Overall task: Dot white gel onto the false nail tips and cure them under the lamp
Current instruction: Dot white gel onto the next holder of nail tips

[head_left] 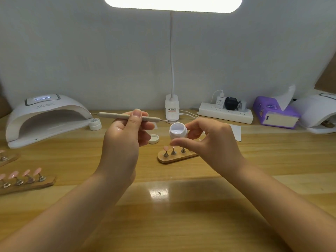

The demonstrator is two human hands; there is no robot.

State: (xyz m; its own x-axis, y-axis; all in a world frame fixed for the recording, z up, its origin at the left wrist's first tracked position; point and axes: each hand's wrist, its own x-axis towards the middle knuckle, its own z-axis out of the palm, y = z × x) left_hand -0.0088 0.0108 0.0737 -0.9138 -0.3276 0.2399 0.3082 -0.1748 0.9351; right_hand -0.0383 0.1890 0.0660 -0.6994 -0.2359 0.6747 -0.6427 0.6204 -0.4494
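Note:
My left hand point(125, 135) grips a beige dotting pen point(116, 116), held level above the table with its thin metal tip pointing right, close to the jar. My right hand point(205, 139) pinches a small open white gel jar point(178, 132), tilted so its mouth faces me. Below the jar a wooden holder point(174, 157) carries pink false nail tips point(165, 147) on metal stands; my right hand hides its right end. The jar's white lid point(154, 138) lies on the table between my hands. A white curing lamp point(45, 119) stands at the back left.
Two more wooden holders with pink tips point(25, 179) lie at the left edge. A second small white jar point(95, 124) sits by the lamp. At the back are a desk lamp base point(172, 110), a power strip point(225, 112), a purple tissue pack point(274, 113) and another lamp point(318, 113).

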